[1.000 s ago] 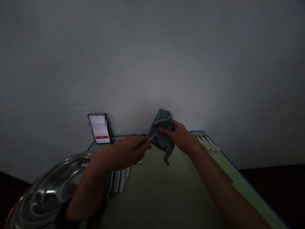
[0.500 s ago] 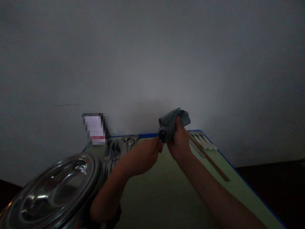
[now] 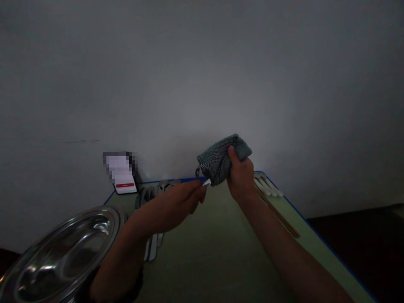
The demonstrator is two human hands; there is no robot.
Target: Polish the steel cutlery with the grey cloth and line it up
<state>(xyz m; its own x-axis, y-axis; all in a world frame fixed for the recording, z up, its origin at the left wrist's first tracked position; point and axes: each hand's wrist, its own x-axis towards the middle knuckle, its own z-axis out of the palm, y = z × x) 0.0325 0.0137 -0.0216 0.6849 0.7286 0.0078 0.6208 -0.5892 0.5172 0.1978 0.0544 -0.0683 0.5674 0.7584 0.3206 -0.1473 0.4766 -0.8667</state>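
In our left hand (image 3: 181, 201), fingers closed, we are pinching a pale utensil (image 3: 206, 182); just right of it, above the bench (image 3: 208, 252), we are clasping the grey-blue cloth (image 3: 217, 162) in our right hand (image 3: 241, 177), fingers curled around it.

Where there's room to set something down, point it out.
Widest: the tabletop between the flatware and right forearm, nearer than the held cloth. A narrow strip: between the chopsticks and the blue right edge. Crowded: left, with that flatware, metal tray and phone; far right corner, with white-handled cutlery.
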